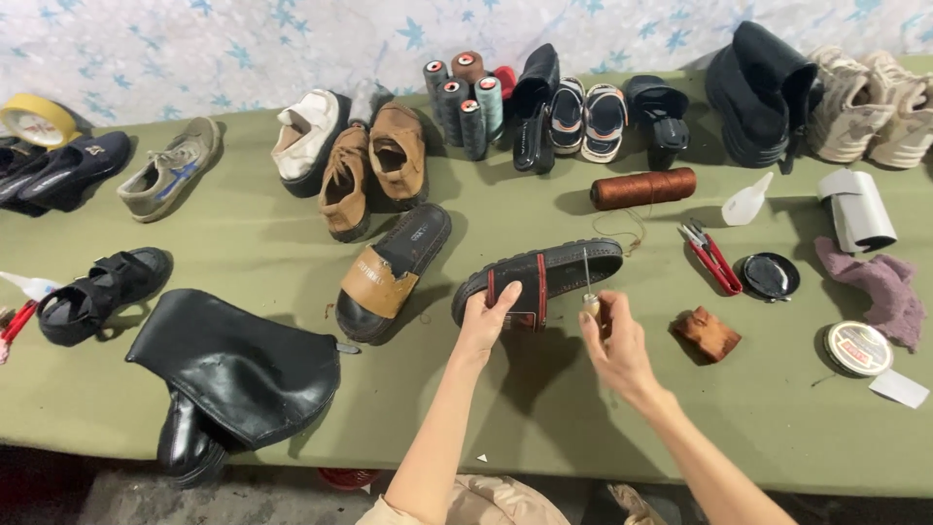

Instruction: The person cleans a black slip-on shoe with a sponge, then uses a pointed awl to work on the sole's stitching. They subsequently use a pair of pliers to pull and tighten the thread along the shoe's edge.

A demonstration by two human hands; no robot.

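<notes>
A black sandal (564, 270) with red-edged straps lies on its side on the green table, sole facing me. My left hand (483, 319) grips its heel end by the strap. My right hand (614, 345) holds a stitching awl (588, 292) with a small wooden handle, its thin needle pointing up against the sandal's sole edge. Brown thread runs from the sandal's toe toward a brown thread spool (642, 188) lying behind it.
A brown-strapped black slipper (392, 272) lies left of the sandal, a tall black boot (231, 374) at the front left. Red snips (712, 257), a black lid (768, 276), a brown block (708, 332), a tin (856, 347) and a purple rag (880, 288) sit right. Shoes and thread cones (465, 102) line the back.
</notes>
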